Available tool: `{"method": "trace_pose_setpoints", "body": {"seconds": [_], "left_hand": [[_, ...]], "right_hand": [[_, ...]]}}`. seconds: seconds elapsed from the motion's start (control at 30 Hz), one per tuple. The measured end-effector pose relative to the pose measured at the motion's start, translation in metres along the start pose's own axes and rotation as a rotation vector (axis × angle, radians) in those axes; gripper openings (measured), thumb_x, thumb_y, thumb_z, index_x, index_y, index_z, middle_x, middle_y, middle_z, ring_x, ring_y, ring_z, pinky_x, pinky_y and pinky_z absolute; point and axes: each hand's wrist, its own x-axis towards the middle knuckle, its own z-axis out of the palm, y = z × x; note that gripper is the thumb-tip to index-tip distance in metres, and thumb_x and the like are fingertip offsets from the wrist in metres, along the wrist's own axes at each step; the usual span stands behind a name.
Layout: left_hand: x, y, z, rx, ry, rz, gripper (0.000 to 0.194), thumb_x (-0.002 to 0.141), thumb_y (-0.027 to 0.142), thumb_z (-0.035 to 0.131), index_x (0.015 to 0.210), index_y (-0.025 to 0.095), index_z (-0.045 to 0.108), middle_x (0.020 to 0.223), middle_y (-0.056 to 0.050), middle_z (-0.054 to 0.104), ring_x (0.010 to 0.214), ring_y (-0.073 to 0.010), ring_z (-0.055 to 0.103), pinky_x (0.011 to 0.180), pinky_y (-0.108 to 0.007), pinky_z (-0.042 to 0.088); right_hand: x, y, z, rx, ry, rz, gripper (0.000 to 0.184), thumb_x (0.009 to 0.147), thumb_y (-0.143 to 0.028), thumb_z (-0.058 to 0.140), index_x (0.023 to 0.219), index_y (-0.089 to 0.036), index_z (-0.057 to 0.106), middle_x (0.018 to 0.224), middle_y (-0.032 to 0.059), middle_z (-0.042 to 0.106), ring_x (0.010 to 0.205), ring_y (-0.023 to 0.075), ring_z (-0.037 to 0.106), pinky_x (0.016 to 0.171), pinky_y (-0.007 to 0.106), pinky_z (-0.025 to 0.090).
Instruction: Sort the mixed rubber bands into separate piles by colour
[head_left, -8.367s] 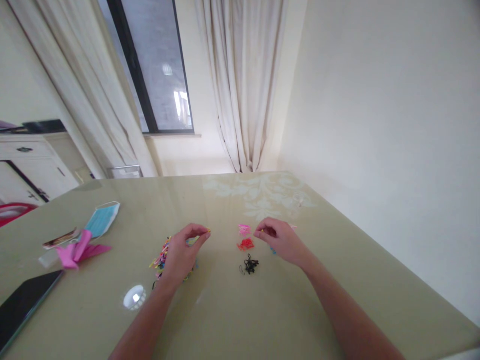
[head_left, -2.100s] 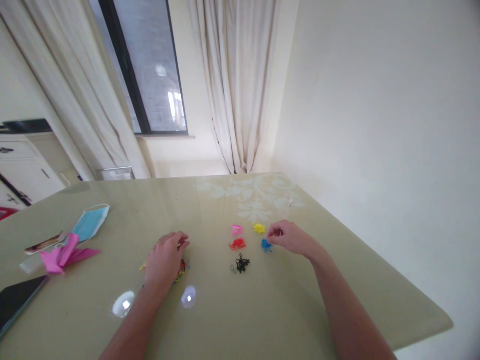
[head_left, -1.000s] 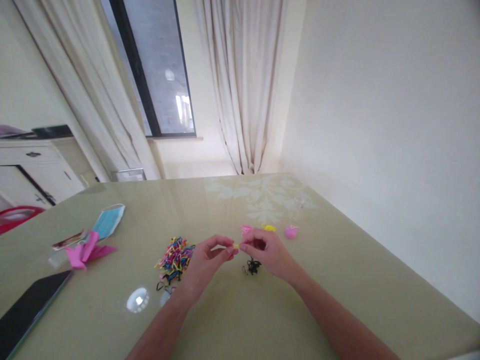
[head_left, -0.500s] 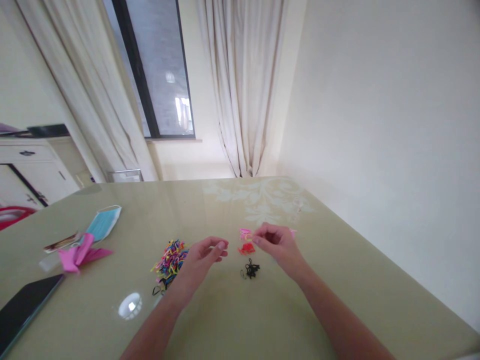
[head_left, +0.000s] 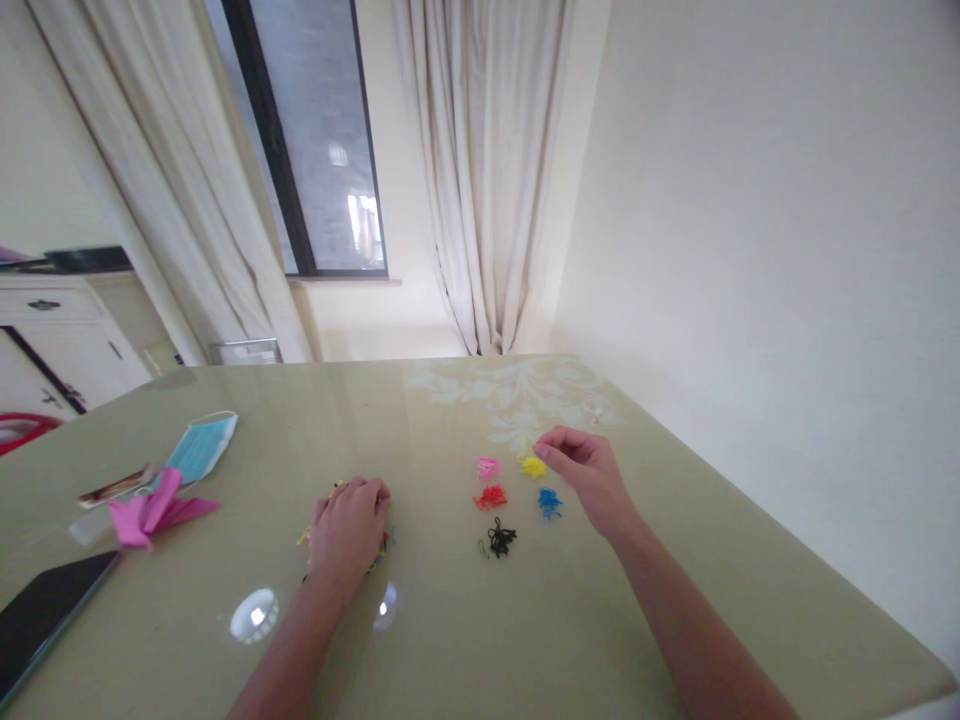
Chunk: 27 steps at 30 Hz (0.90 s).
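Observation:
My left hand (head_left: pixel 349 530) is palm down over a pile of small mixed-colour rubber bands (head_left: pixel 305 538), covering most of it. Its fingers are curled downward, and the tips and whatever they grip are hidden. Thumb and forefinger of my right hand (head_left: pixel 585 470) pinch what looks like a thin yellow rubber band, just above a small yellow heap (head_left: pixel 533 467). Close by lie separate heaps of pink bands (head_left: pixel 487 468), red bands (head_left: pixel 490 497), blue bands (head_left: pixel 550 503) and black bands (head_left: pixel 501 538).
On the left of the glossy table (head_left: pixel 442 640) lie a blue face mask (head_left: pixel 199 450), a folded pink item (head_left: pixel 161 508) and a dark tablet-like device (head_left: pixel 52 620). A wall (head_left: pixel 772 300) borders the right side; curtains (head_left: pixel 487 180) hang beyond the far edge.
My left hand has moved left and down onto the mixed pile. My right hand has shifted right, from near the pink heap to the yellow one, uncovering the yellow and blue heaps.

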Motion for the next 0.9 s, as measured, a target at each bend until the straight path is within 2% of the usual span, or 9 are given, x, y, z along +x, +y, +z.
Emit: {"method": "trace_pose_setpoints", "body": {"seconds": [0.1,0.17,0.23,0.3,0.5,0.6,0.67,0.77,0.9], "left_hand": [[-0.001,0.002,-0.001,0.026,0.050,-0.002,0.029,0.099,0.025,0.042,0.098,0.020,0.071,0.109,-0.012,0.074,0.109,-0.0310,0.066,0.091,-0.043,0.045],[-0.001,0.003,-0.002,0.026,0.075,-0.012,0.026,0.098,0.024,0.043,0.096,0.019,0.069,0.107,-0.011,0.075,0.108,-0.0303,0.067,0.090,-0.041,0.045],[0.000,0.004,-0.003,0.013,0.083,-0.034,0.025,0.099,0.024,0.042,0.097,0.019,0.067,0.101,-0.011,0.076,0.102,-0.0286,0.069,0.088,-0.039,0.045],[0.002,0.003,-0.004,-0.022,0.088,-0.042,0.027,0.101,0.025,0.040,0.099,0.020,0.066,0.097,-0.011,0.077,0.097,-0.0269,0.071,0.085,-0.037,0.046],[0.009,-0.007,0.004,-0.332,0.115,-0.033,0.024,0.099,0.027,0.045,0.107,0.022,0.068,0.109,-0.010,0.079,0.101,-0.0254,0.073,0.085,-0.035,0.050],[0.013,-0.011,0.006,-0.490,0.136,-0.068,0.023,0.094,0.027,0.052,0.108,0.022,0.070,0.105,-0.009,0.081,0.100,-0.0267,0.074,0.088,-0.038,0.052],[0.013,-0.009,0.004,-0.613,0.165,-0.061,0.021,0.091,0.030,0.056,0.102,0.023,0.073,0.101,-0.008,0.082,0.097,-0.0268,0.075,0.089,-0.038,0.053],[0.008,0.004,-0.001,-0.906,0.142,0.009,0.021,0.084,0.040,0.064,0.091,0.024,0.076,0.091,-0.006,0.082,0.087,-0.0253,0.076,0.083,-0.036,0.056],[-0.002,0.028,-0.008,-1.242,-0.008,0.071,0.030,0.076,0.046,0.075,0.093,0.021,0.080,0.086,-0.006,0.081,0.084,-0.0234,0.075,0.081,-0.034,0.059]], "right_hand": [[0.009,0.016,-0.008,-0.457,0.029,-0.027,0.018,0.083,-0.035,0.068,0.076,-0.019,0.073,0.060,-0.0010,0.054,0.059,0.0156,0.048,0.059,0.030,0.036],[0.013,0.029,-0.010,-0.734,0.030,-0.027,0.015,0.083,-0.027,0.066,0.074,-0.019,0.073,0.064,0.0010,0.059,0.062,0.0164,0.052,0.062,0.030,0.037],[0.017,0.041,-0.010,-0.900,-0.001,0.010,0.015,0.085,-0.023,0.064,0.076,-0.018,0.074,0.070,0.0036,0.064,0.066,0.0176,0.056,0.064,0.030,0.038],[0.018,0.049,-0.007,-0.971,-0.036,0.051,0.015,0.087,-0.021,0.064,0.080,-0.018,0.076,0.075,0.0059,0.068,0.070,0.0190,0.060,0.065,0.030,0.038],[0.019,0.056,-0.005,-1.012,-0.025,0.110,0.016,0.089,-0.020,0.065,0.080,-0.019,0.078,0.080,0.0095,0.073,0.075,0.0222,0.064,0.062,0.031,0.036],[0.019,0.053,-0.010,-1.016,0.002,0.117,0.016,0.090,-0.023,0.065,0.082,-0.019,0.079,0.081,0.0097,0.073,0.074,0.0229,0.064,0.062,0.032,0.035],[0.019,0.050,-0.011,-0.990,0.027,0.091,0.016,0.090,-0.023,0.066,0.081,-0.020,0.078,0.079,0.0089,0.072,0.072,0.0227,0.062,0.062,0.032,0.036],[0.016,0.041,-0.002,-0.852,0.031,0.004,0.014,0.087,-0.024,0.068,0.076,-0.021,0.076,0.071,0.0057,0.067,0.067,0.0207,0.058,0.064,0.032,0.037],[0.001,0.025,0.030,-0.521,-0.096,-0.090,0.017,0.089,-0.032,0.070,0.080,-0.020,0.078,0.066,0.0025,0.062,0.062,0.0176,0.053,0.062,0.030,0.039]]}}
